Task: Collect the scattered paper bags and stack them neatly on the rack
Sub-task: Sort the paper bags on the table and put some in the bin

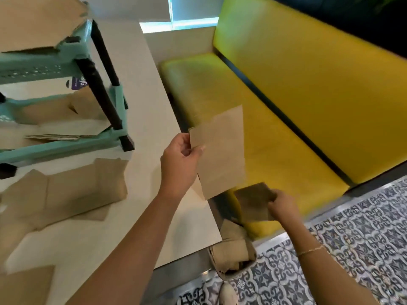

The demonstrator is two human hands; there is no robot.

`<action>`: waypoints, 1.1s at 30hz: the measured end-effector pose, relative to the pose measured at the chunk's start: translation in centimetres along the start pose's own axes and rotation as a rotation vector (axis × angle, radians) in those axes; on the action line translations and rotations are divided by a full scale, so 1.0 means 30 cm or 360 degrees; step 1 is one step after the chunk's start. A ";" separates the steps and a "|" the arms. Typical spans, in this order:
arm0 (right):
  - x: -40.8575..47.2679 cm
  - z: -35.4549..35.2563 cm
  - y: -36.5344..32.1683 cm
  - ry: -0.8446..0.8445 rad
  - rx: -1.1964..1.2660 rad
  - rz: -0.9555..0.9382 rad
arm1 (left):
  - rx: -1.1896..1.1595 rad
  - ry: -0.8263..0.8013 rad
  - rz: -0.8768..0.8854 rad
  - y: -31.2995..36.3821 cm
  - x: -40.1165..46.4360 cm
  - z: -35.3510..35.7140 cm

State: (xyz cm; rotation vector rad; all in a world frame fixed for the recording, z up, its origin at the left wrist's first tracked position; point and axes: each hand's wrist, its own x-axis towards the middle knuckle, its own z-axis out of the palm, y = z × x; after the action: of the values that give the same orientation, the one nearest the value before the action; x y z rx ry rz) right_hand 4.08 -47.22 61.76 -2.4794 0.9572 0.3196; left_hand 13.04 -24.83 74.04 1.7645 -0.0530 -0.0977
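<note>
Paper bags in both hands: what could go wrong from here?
1. The left hand pinches its paper bag only at one corner, so it may slip or bend.
2. The right hand holds a second bag beyond the table edge; dropped, it would probably fall to the floor.

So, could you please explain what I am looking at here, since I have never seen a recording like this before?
There is no machine here: a camera worn on a person's head looks forward and down at their two bare hands. The left hand pinches a flat brown paper bag held up beyond the corner of the white table. The right hand, lower down, grips a second, darker-looking bag in front of the yellow bench. More flat bags lie scattered on the table, beside a teal rack that already has bags on its shelves. A container of bags sits on the patterned floor.
</note>
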 end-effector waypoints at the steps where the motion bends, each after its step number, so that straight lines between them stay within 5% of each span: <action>1: 0.010 0.044 0.033 -0.0081 -0.0071 -0.0001 | 0.0001 0.0014 -0.0009 -0.015 -0.006 0.025; 11: 0.078 0.275 0.125 -0.0482 -0.0358 -0.0191 | 0.0156 0.0091 -0.0101 -0.135 -0.034 0.127; 21: 0.132 -0.072 -0.019 0.0136 0.0449 -0.0755 | 0.0726 -0.0228 -0.0126 -0.186 -0.051 0.281; 25: 0.115 -0.131 -0.038 0.0011 -0.0004 -0.1085 | 0.0853 -0.0468 -0.0189 -0.225 -0.064 0.351; 33: 0.148 0.156 0.120 -0.0418 -0.0561 -0.0699 | 0.0932 -0.0524 -0.0266 -0.249 -0.065 0.334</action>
State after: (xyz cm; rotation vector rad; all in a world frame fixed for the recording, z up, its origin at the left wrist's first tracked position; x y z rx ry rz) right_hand 4.63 -49.78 54.87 -2.7796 0.2515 0.6900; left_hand 10.01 -32.99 64.86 2.3190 -0.1877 -0.5395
